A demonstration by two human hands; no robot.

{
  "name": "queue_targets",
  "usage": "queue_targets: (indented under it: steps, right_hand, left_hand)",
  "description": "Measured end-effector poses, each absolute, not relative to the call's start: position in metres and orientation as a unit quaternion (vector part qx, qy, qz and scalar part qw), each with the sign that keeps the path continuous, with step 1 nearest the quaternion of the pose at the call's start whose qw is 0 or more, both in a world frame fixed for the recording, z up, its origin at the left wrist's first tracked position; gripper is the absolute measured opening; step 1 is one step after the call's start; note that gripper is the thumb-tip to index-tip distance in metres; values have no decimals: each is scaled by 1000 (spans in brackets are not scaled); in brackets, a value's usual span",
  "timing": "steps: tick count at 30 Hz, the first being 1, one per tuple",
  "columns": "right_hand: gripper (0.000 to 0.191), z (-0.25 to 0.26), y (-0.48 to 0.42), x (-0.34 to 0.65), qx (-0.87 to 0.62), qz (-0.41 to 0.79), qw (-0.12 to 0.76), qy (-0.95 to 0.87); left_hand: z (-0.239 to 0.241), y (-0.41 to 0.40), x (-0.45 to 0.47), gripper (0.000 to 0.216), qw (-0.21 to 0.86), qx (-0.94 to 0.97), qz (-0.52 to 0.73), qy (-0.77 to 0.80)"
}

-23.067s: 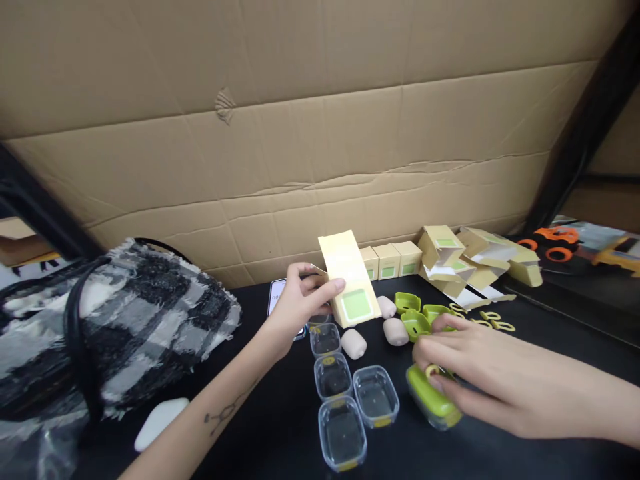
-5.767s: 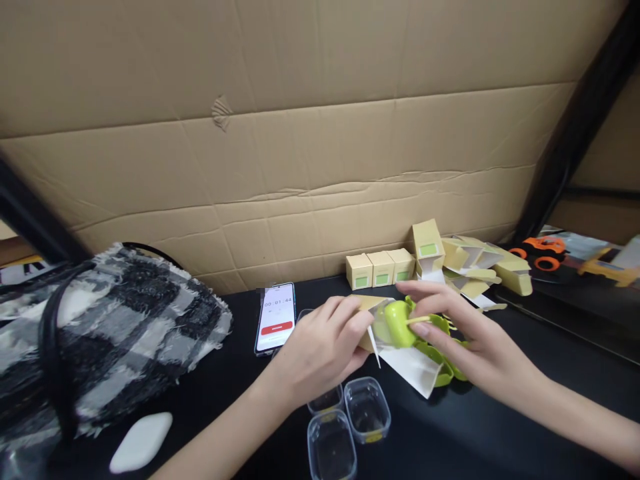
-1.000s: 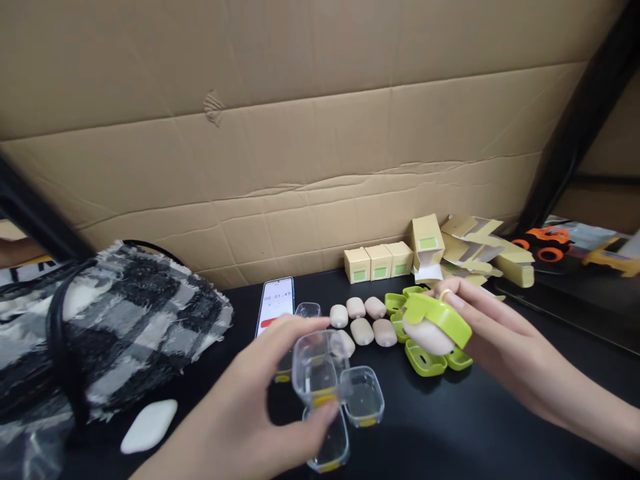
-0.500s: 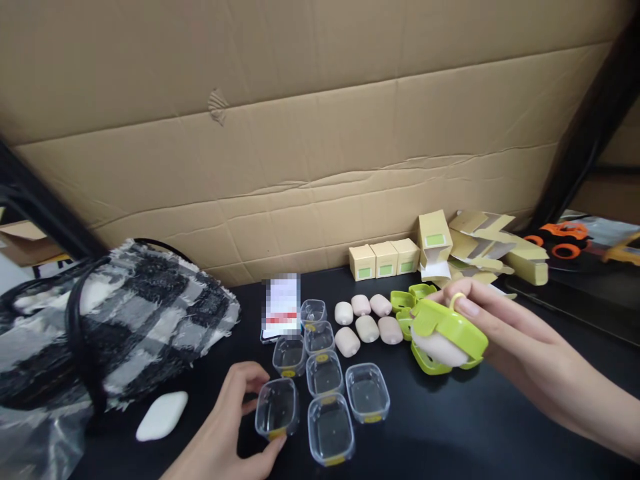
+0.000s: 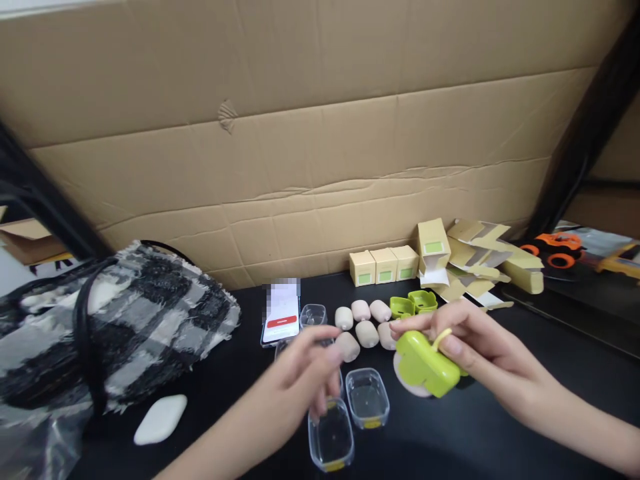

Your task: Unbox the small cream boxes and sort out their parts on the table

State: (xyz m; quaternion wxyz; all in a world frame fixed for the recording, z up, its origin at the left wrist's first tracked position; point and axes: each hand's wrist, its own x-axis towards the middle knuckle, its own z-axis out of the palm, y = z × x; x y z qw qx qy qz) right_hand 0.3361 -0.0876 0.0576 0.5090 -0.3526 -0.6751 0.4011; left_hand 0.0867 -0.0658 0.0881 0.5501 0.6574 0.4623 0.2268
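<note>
My right hand (image 5: 480, 350) grips a lime green plastic case (image 5: 427, 360) with a yellow loop; a beige sponge (image 5: 406, 380) pokes out under it. My left hand (image 5: 303, 377) hovers, blurred, above the clear plastic tubs, fingers loosely apart and nothing visible in them. Two clear tubs (image 5: 331, 437) (image 5: 367, 398) lie just below it, and another tub (image 5: 313, 313) sits behind. Loose beige sponges (image 5: 367, 332) lie in a cluster between the hands, with two green case halves (image 5: 413, 303) behind them.
A phone (image 5: 283, 320) with a red button lies at the back. Three small closed boxes (image 5: 384, 265) and a heap of opened boxes (image 5: 480, 257) stand by the cardboard wall (image 5: 320, 153). A black-and-white bag (image 5: 115, 333) and a white pad (image 5: 160, 419) sit left; an orange toy truck (image 5: 557, 241) far right.
My left hand has let go of the clear tub it set down and risen toward the middle. My right hand has brought the green case with the sponge lower and leftward.
</note>
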Motion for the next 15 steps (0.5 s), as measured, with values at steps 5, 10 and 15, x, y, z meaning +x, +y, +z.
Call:
queue_targets:
  steps: [5,10,15]
  right_hand:
    - [9,46,-85,327,-315,421,550,-649]
    - [8,48,-84,324,-315,336,551,-696]
    - [52,47,-89,327,-334,233,461,-789]
  left_hand:
    - [88,-57,142,71,795,512,29,323]
    - [89,-56,140,49,858,437,146,227]
    - [76,-56,129,53,792,504,228,258]
